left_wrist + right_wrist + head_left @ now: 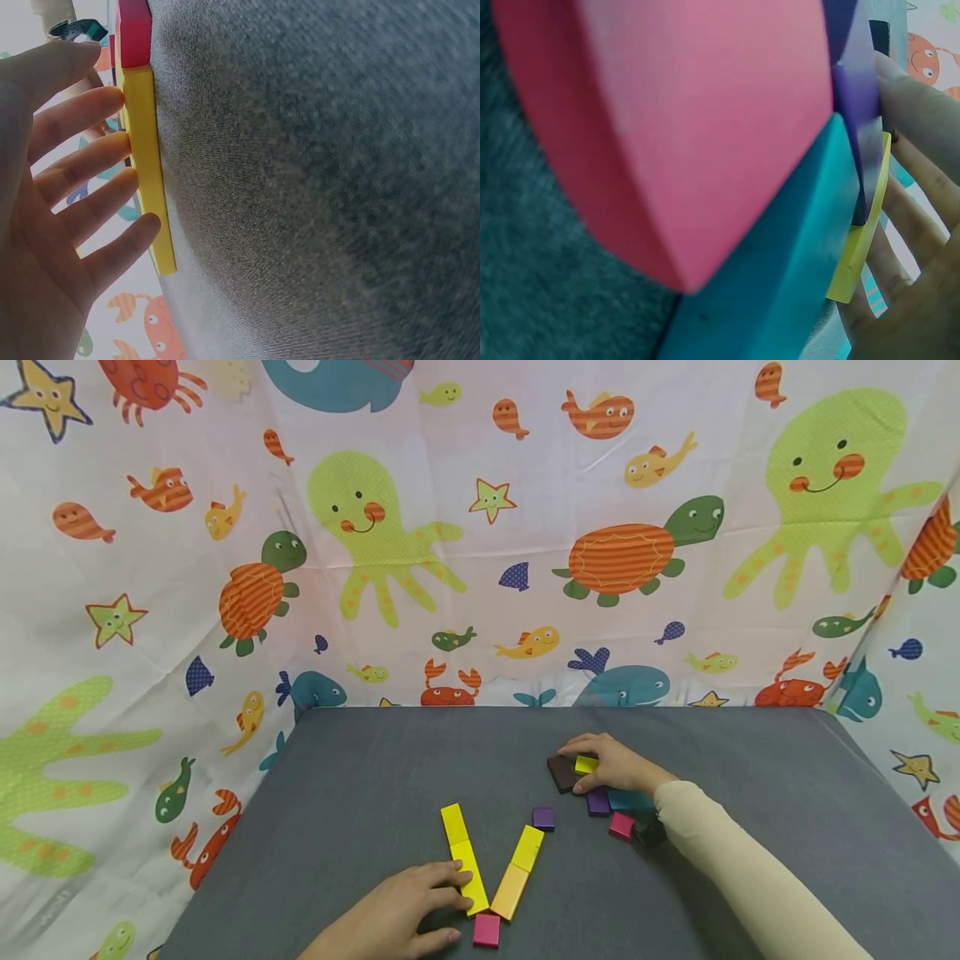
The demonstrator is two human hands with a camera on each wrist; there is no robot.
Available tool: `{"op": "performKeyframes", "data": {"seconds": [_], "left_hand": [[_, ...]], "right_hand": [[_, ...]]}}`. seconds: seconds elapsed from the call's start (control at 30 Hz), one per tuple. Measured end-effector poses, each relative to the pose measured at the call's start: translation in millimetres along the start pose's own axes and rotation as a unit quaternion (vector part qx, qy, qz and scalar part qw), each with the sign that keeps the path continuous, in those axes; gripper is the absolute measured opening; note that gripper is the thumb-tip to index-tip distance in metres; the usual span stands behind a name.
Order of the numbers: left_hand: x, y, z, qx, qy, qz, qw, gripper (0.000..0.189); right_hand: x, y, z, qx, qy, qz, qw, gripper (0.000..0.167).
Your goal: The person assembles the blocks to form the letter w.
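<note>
My left hand (408, 910) lies with spread fingers touching the lower of two yellow blocks (453, 824) laid end to end in a slanting line. A yellow and an orange block (511, 893) form a second slanting line, meeting the first in a V. At the V's point lies a pink block (487, 931), which also shows in the left wrist view. Farther back, my right hand (618, 764) holds a dark brown block (561, 774) between thumb and fingertips at its ends. Under and beside that hand are a small yellow block (587, 766), a purple block (597, 802) and a teal block (630, 800).
A second purple block (543, 819) lies by the top of the orange-and-yellow line. Near the right wrist are another pink block (622, 826) and a black block (649, 833), partly shaded. A patterned curtain (480, 543) hangs behind the grey table (375, 760).
</note>
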State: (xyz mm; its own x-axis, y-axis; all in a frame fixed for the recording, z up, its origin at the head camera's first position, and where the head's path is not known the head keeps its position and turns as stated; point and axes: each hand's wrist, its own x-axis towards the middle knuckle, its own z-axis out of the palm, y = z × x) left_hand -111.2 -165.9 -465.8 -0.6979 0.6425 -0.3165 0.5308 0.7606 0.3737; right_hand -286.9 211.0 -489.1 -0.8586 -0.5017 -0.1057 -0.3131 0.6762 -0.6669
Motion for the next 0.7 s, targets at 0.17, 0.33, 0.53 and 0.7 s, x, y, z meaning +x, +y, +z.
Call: {"op": "performKeyframes", "data": {"seconds": [0.17, 0.33, 0.53, 0.7], "left_hand": [[1.1, 2.5, 0.0, -0.007, -0.009, -0.030, 0.9995, 0.036], [1.2, 3.3, 0.3, -0.015, -0.012, -0.037, 0.9991, 0.035], [1.5, 2.5, 0.1, -0.014, -0.011, -0.033, 0.9993, 0.034], [1.1, 1.6, 0.1, -0.011, -0.007, -0.027, 0.9995, 0.034]], "right_hand": [[1.7, -1, -1, -0.006, -0.001, -0.004, 1.0000, 0.058], [1.1, -4, -3, -0.007, 0.000, -0.007, 1.0000, 0.058], [-3.1, -12, -3, -0.022, 0.002, 0.014, 0.9997, 0.057], [-10.0, -20, -3, -0.034, 0.004, 0.000, 0.9994, 0.059]]}}
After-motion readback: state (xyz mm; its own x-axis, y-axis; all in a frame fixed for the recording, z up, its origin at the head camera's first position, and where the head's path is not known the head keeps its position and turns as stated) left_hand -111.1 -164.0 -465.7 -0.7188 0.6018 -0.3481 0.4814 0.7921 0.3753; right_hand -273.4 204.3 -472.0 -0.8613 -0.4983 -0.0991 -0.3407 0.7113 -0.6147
